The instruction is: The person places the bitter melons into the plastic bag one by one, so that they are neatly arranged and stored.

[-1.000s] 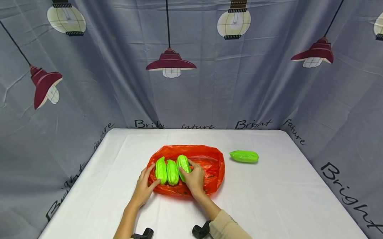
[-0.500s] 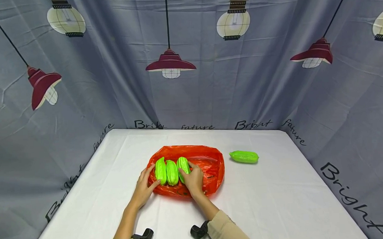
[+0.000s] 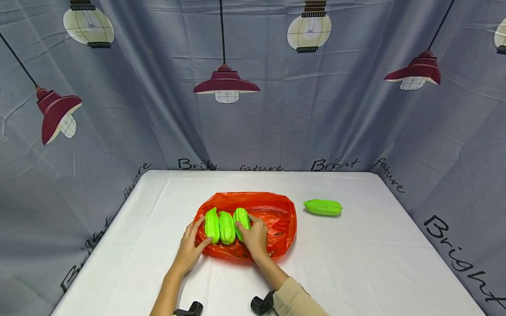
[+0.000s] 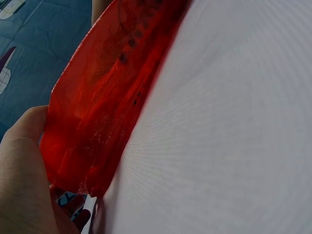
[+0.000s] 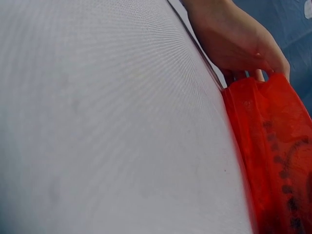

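Observation:
A red plastic bag (image 3: 277,223) lies open on the white table (image 3: 368,266) with three green ridged gourds (image 3: 227,227) side by side in it. My left hand (image 3: 191,244) is at the bag's left edge beside the leftmost gourd (image 3: 212,226). In the right wrist view its fingers (image 5: 243,53) curl over the raised rim of the bag (image 5: 278,156). My right hand (image 3: 256,234) lies over the rightmost gourd (image 3: 241,219), fingers curled on it. The left wrist view shows the thumb (image 4: 22,170) against the bag wall (image 4: 107,97).
A fourth green gourd (image 3: 323,207) lies alone on the table, right of the bag. A grey curtain printed with lamps (image 3: 225,83) closes in the table's back and sides. Black wrist-camera mounts (image 3: 188,314) sit at both wrists near the front edge.
My right forearm has slid a little to the left. Both hands, the bag and the gourds stay where they were.

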Demonstrator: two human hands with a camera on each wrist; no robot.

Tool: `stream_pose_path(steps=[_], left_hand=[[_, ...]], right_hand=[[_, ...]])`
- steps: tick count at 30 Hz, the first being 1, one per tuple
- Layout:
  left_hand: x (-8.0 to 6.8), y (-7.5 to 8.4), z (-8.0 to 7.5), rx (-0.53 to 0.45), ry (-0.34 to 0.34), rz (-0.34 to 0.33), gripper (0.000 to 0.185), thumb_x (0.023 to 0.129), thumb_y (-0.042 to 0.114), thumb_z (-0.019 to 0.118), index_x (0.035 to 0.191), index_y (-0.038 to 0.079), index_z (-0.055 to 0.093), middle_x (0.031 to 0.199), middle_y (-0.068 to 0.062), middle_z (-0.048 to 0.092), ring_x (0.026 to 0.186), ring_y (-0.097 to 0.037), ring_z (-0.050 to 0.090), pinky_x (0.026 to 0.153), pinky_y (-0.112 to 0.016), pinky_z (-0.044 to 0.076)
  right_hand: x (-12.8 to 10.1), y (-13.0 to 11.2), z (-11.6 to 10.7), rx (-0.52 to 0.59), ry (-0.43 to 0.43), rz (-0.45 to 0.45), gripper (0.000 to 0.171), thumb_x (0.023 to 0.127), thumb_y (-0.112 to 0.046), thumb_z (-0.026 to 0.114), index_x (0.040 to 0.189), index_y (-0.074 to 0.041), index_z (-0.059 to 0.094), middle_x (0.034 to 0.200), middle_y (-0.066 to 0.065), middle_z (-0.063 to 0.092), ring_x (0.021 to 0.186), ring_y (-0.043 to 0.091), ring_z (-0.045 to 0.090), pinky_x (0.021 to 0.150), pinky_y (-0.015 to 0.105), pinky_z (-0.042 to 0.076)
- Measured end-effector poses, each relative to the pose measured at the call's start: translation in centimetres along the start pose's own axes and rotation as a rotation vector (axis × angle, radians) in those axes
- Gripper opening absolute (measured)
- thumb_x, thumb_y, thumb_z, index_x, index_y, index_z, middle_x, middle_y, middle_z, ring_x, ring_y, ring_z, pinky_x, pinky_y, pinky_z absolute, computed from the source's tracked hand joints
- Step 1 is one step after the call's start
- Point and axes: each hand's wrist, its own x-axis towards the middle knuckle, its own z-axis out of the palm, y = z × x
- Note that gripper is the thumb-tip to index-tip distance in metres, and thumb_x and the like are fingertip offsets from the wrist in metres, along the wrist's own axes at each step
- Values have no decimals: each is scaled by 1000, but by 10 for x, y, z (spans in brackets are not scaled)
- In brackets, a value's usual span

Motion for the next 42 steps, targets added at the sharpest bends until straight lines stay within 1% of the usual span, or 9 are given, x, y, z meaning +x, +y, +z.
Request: stream_pose_path(steps=[5, 10, 13, 23, 27, 30, 33, 36, 42], left_hand=[[-1, 0, 0, 3, -3, -8, 63, 87, 30, 62, 142, 15, 35, 140, -21, 30, 127, -42, 28, 95, -65, 23], [0, 0, 0, -6, 4, 2, 63, 87, 28, 63, 142, 14, 36, 139, -21, 32, 127, -42, 30, 96, -63, 24], [0, 0, 0, -8, 7, 8, 63, 86, 27, 64, 142, 14, 37, 138, -20, 33, 126, -41, 31, 96, -62, 24], [0, 1, 0, -10, 5, 0, 63, 87, 27, 63, 142, 13, 37, 139, -20, 33, 126, -41, 30, 96, -63, 24], [0, 1, -1, -11, 9, 7, 63, 87, 26, 64, 142, 13, 37, 139, -20, 33, 126, -41, 30, 96, -63, 24], [0, 0, 0, -8, 7, 4, 63, 87, 27, 63, 142, 13, 37, 139, -20, 33, 126, -42, 30, 96, -63, 24], [0, 0, 1, -4, 0, -5, 63, 87, 29, 63, 142, 14, 36, 139, -19, 32, 126, -42, 30, 95, -64, 24], [-1, 0, 0, -4, -2, -11, 63, 87, 30, 63, 142, 15, 36, 140, -19, 32, 127, -42, 29, 95, -64, 24], [-1, 0, 0, -5, -3, -21, 63, 87, 30, 63, 142, 16, 36, 140, -18, 31, 127, -42, 29, 96, -64, 24]], right_hand=[[0, 0, 0, 11, -4, 13, 49, 72, -30, 78, 109, 1, 67, 100, 16, 66, 90, 29, 61, 72, 41, 50], [-1, -2, -1, 18, -16, 45, 51, 73, -32, 77, 111, 1, 66, 105, 17, 64, 96, 32, 59, 79, 43, 48], [-1, -3, -2, 12, -19, 48, 51, 73, -32, 77, 110, 1, 66, 106, 18, 64, 98, 33, 59, 81, 43, 48], [1, -4, -2, 18, -16, 52, 53, 73, -31, 78, 112, 3, 64, 105, 16, 65, 97, 32, 59, 80, 43, 47], [0, -4, -4, 23, -24, 53, 55, 73, -32, 78, 114, 2, 64, 101, 14, 65, 93, 30, 60, 77, 42, 48], [0, -2, -6, 24, -26, 53, 58, 71, -34, 78, 117, -2, 63, 97, 12, 66, 88, 27, 60, 72, 40, 48], [1, 0, -9, 20, -23, 36, 59, 70, -37, 79, 118, -7, 63, 95, 11, 65, 83, 26, 60, 67, 38, 47], [1, 1, -13, 30, -18, 10, 59, 69, -38, 80, 118, -10, 64, 98, 11, 65, 82, 26, 59, 66, 37, 47], [3, 0, -20, 156, -47, -90, 53, 72, -28, 79, 119, -8, 63, 101, 12, 65, 89, 30, 57, 73, 39, 45]])
